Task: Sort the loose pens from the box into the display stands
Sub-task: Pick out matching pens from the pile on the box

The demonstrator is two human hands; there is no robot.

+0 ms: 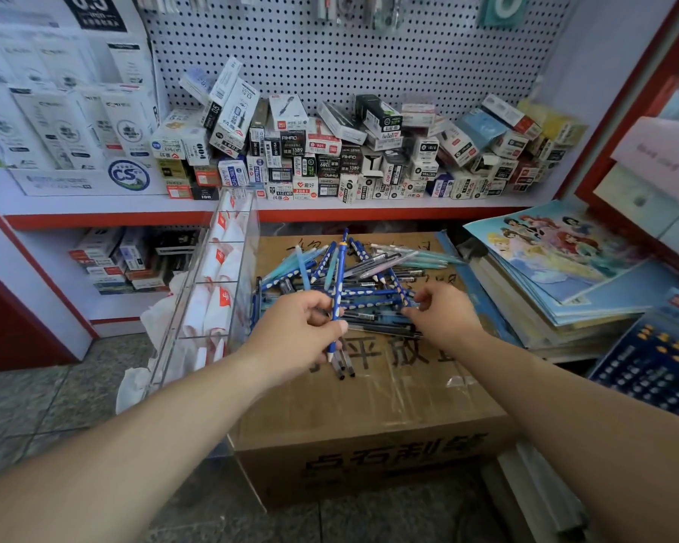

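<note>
A heap of loose pens and pencils [365, 268], blue, teal and black, lies on top of a closed cardboard box [369, 417]. My left hand [295, 331] grips a bundle of pens [338, 307], a blue dotted one upright and several dark ones pointing down. My right hand [443, 315] reaches into the near edge of the heap and pinches a blue dotted pen [404, 299] with its fingertips. A clear acrylic display stand [216, 291] with tiered compartments stands tilted at the box's left, with white paper in it.
A shelf with a red edge [330, 215] above the box carries many small pen cartons below a pegboard. Stacked colouring books [557, 268] lie at the right. Lower-left shelf boxes [130, 256] and a tiled floor [48, 409] are on the left.
</note>
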